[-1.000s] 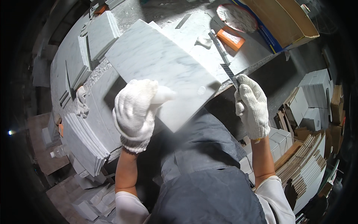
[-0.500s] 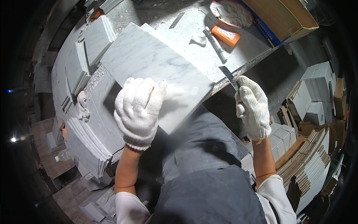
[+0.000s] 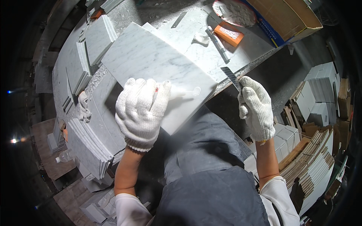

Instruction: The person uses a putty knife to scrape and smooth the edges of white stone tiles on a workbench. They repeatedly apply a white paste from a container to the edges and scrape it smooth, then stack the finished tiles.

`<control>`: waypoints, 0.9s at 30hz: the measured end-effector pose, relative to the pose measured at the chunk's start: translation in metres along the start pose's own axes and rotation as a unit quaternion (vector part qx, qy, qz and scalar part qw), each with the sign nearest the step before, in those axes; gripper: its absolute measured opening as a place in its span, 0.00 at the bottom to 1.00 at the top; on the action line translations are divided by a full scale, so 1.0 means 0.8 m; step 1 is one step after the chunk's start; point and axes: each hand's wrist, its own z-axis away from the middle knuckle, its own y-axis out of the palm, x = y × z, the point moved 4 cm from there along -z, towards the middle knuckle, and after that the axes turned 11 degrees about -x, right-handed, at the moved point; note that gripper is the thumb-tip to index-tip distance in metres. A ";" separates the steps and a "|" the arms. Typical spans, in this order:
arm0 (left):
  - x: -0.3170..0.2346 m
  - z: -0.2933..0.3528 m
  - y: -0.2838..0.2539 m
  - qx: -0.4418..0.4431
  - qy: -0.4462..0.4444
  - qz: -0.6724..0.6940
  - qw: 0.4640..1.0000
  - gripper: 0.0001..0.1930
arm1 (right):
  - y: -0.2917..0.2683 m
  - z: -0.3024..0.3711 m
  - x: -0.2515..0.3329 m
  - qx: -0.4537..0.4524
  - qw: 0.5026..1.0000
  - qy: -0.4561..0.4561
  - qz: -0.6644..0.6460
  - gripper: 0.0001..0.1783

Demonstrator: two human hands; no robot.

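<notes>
A grey-veined white marble tile [image 3: 151, 52] lies tilted across the work surface, one corner jutting toward my lap. My left hand [image 3: 141, 109], in a white knitted glove, is closed around a small translucent bottle [image 3: 177, 92], mostly hidden by the fingers. Its thin nozzle points right over the tile, by a small wet-looking spot [image 3: 197, 90]. Off the tile's right corner, my gloved right hand [image 3: 256, 107] pinches a dark, diagonally lined blade [image 3: 230, 76] that looks like a snap-off cutter blade. The blade points up and left, apart from the tile.
Beyond the tile lie a marker pen [image 3: 218, 45], an orange block [image 3: 229, 34], a crumpled white scrap [image 3: 201, 38], a metal strip [image 3: 179, 20] and a dish of white powder [image 3: 233, 13]. A cardboard box [image 3: 286, 19] stands far right. Tile stacks [image 3: 88, 147] line the left.
My left hand has shifted slightly right with the bottle, and its nozzle now reaches nearer the wet spot. My right hand and the blade have hardly moved.
</notes>
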 end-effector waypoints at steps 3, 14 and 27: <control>0.000 -0.001 0.000 -0.010 0.001 0.007 1.000 0.22 | 0.000 -0.001 0.000 0.000 1.000 0.000 0.006 0.19; -0.003 -0.003 -0.003 0.001 -0.013 0.028 1.000 0.22 | 0.001 0.000 -0.001 0.002 1.000 0.014 -0.002 0.20; -0.003 -0.002 -0.003 -0.004 -0.017 0.027 0.999 0.23 | 0.002 -0.001 -0.003 -0.001 1.000 0.013 -0.007 0.19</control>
